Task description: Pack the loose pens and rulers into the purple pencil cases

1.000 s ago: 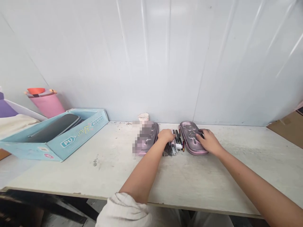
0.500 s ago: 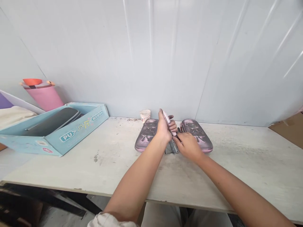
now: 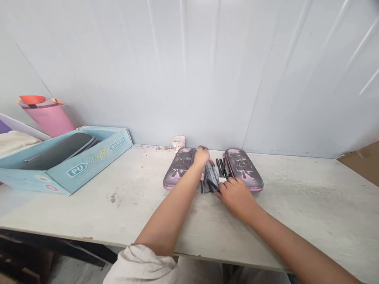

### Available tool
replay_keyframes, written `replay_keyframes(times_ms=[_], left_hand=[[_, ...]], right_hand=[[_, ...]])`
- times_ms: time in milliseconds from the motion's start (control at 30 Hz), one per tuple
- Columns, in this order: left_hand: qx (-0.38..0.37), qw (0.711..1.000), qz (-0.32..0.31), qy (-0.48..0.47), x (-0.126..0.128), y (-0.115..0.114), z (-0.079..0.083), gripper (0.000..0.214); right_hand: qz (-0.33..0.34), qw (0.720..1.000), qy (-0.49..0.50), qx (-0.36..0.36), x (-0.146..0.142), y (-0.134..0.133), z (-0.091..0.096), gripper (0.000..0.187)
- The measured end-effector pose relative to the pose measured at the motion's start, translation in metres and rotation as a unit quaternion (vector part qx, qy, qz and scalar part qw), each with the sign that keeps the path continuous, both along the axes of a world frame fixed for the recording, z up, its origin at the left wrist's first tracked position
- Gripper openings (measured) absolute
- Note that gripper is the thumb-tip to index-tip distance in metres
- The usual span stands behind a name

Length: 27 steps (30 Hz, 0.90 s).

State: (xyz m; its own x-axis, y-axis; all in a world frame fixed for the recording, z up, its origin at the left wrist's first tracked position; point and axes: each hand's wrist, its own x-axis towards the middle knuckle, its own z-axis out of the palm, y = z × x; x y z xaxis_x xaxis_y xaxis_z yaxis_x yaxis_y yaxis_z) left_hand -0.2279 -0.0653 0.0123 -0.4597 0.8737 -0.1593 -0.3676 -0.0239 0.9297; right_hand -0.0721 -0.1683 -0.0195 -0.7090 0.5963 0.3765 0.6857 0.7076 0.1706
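Note:
Two pink-purple moulded pencil cases lie side by side on the table, the left one (image 3: pixel 179 169) and the right one (image 3: pixel 243 170), both closed and printed with a bear-like figure. Between them lies a loose pile of pens and markers (image 3: pixel 213 174), with a small white item among them. My left hand (image 3: pixel 201 156) is curled at the far edge of the left case, and its fingers are partly hidden. My right hand (image 3: pixel 236 196) rests at the near end of the pile, fingertips touching the pens.
A small paper cup (image 3: pixel 178 143) stands behind the cases against the white panel wall. To the left sit a light blue open box (image 3: pixel 89 163) holding a dark flat object and a pink tumbler (image 3: pixel 47 120). Cardboard (image 3: pixel 363 157) shows at the right. My white sleeve (image 3: pixel 139 266) lies at the table's near edge.
My left hand has dropped from holding a pink pen upright to the left case's far edge, and the pen is no longer visible in it. My right hand stays at the pile, which now lies spread.

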Motion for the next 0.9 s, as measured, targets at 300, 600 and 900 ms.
replay_keyframes(times_ms=[300,600,900], left_hand=[[-0.075,0.751,-0.214,0.62,-0.015,0.0,-0.009,0.04],[-0.038,0.571,-0.3,0.763,-0.017,0.007,-0.013,0.039],[0.14,0.547,-0.228,0.793,-0.01,-0.039,0.034,0.037]], right_hand=[[-0.108,0.99,-0.026,-0.088,-0.029,0.059,0.021,0.032],[-0.166,0.974,-0.019,-0.154,-0.05,0.083,0.017,0.034],[-0.045,0.935,0.276,-0.217,0.008,0.082,0.048,0.029]])
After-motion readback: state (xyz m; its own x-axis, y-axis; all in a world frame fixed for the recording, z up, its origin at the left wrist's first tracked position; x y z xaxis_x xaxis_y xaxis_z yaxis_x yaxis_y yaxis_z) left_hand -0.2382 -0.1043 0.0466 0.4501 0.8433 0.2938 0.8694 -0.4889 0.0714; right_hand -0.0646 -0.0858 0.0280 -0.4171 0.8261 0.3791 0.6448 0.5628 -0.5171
